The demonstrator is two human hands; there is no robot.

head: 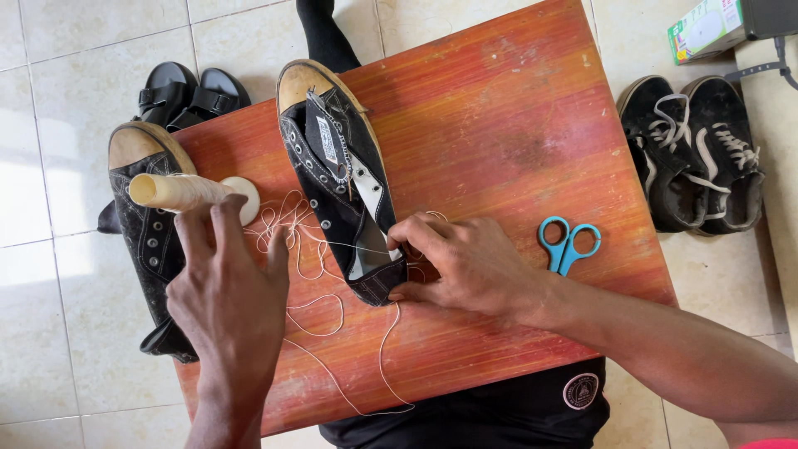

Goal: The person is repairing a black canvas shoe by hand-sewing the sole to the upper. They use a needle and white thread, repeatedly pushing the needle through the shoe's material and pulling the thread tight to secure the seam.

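A black canvas shoe (341, 179) with a worn tan toe lies on its side on a reddish wooden board (499, 133), its tongue pulled out and its heel end under the right hand (461, 266). That hand is bent over the heel, fingers curled and pinched close together at the shoe's rim; whether they grip a needle or only the cloth cannot be told. Pale thread (316, 274) runs in loose loops from those fingers across the board toward the left hand (229, 291) and trails down to the board's near edge.

The left hand is raised with its fingers spread fairly wide and half curled, the fingertips touching or just short of a cone-shaped spool of cream thread (187, 193) that lies just above it on its side. Under that hand and spool lies a second black shoe (150, 241), partly off the board's edge.

Just beyond the right hand's wrist, blue-handled scissors (568, 244) rest on the board, closed. Farther out on the tiled floor (50, 291) stand a pair of black sneakers with white laces (694, 154), and beyond the left hand a pair of black sandals (187, 93). A green and white box (706, 29) sits at the far corner.
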